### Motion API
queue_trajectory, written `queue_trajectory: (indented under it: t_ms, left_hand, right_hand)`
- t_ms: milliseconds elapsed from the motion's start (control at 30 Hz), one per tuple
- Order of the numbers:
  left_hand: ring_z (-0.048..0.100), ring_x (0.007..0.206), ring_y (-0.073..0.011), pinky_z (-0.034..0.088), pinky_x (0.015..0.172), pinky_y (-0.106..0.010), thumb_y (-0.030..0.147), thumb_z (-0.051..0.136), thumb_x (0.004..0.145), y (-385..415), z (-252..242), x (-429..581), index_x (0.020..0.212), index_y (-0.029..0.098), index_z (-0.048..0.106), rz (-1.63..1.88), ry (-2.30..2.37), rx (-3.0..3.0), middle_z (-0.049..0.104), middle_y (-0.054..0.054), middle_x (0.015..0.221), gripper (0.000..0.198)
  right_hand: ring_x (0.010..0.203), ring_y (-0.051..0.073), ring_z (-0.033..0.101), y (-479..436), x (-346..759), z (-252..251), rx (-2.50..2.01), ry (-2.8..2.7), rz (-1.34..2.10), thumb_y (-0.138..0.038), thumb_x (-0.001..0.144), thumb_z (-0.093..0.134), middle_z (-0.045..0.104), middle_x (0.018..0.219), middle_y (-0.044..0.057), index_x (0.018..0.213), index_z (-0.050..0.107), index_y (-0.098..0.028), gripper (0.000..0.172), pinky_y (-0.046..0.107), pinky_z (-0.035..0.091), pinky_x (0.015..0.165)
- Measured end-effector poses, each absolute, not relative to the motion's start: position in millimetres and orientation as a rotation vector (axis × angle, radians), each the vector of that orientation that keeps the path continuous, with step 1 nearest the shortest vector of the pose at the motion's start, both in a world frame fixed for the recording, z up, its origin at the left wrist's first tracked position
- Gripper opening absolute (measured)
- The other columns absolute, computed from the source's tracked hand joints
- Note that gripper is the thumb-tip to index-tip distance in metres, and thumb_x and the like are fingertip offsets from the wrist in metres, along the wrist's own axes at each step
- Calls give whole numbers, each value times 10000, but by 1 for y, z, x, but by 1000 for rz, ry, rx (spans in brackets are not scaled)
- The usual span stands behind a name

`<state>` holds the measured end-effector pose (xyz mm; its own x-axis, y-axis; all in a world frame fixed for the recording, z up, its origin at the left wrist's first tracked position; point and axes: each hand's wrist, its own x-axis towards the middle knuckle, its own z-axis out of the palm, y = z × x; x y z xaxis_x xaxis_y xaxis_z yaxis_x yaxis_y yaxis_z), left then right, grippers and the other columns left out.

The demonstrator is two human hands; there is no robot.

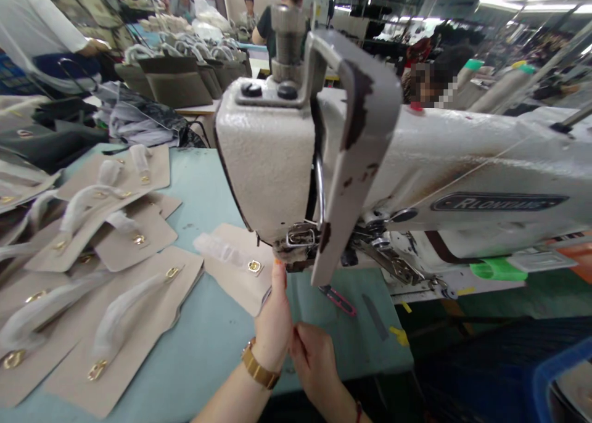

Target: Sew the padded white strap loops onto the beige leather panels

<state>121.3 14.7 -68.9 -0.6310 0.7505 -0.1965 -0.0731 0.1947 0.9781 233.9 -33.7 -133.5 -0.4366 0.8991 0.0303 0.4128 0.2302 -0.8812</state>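
A cream sewing machine (416,158) fills the middle and right. Under its head lies a beige leather panel (240,275) with a gold clasp (254,266) and a wrapped handle. My left hand (275,321), wearing a gold watch, reaches up with fingers together against the panel's edge just below the needle area (296,244). Beside it and lower, my right hand (312,358) has its fingers curled and touches the left hand; what they pinch is hidden.
Several beige panels with wrapped handles and gold clasps (106,269) are spread over the light blue table (203,343) on the left. Pink-handled snips (340,299) lie under the machine arm. Stacked bags (185,71) and other people stand behind. A blue bin (555,373) sits lower right.
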Motion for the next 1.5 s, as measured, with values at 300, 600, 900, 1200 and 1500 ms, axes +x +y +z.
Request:
queue_trajectory:
  t_ms: [300,600,900,1200,1500]
  left_hand:
    - [505,1186,-258,449,959,-388,460,464,924,-60,-101,61,1321,244,498,1743,1919,830,535,-89,1303,453]
    - [631,962,-268,483,933,-401,555,464,882,56,-54,-57,1021,233,687,702,1375,2359,706,-74,1025,416]
    - [581,1055,-292,457,947,-431,520,600,825,69,9,-43,1156,306,663,388,1101,2752,646,-79,1101,399]
    - [587,928,-277,462,819,-403,489,540,875,56,2,-37,1288,286,567,257,1234,2826,644,-89,1031,460]
    - [566,938,-278,463,820,-421,507,515,886,26,1,-15,1289,281,546,282,1533,2746,601,-100,1092,463]
  right_hand:
    - [732,166,663,7,209,-64,-1225,-1245,1500,-521,944,448,694,870,99,993,659,-128,448,215,491,563]
    - [573,107,495,26,143,-56,-1252,-1217,1461,-456,918,461,533,607,-1,700,604,-142,409,177,396,504]
    - [564,102,395,25,145,-58,-1318,-1199,1350,-442,915,417,438,567,-12,616,493,-161,417,194,316,496]
    - [566,89,354,26,158,-52,-1362,-1285,1389,-419,906,432,392,588,-22,639,477,-154,379,204,252,495]
    - [592,112,458,40,184,-47,-1227,-1436,1500,-467,902,477,504,601,-1,662,574,-148,412,196,331,508]
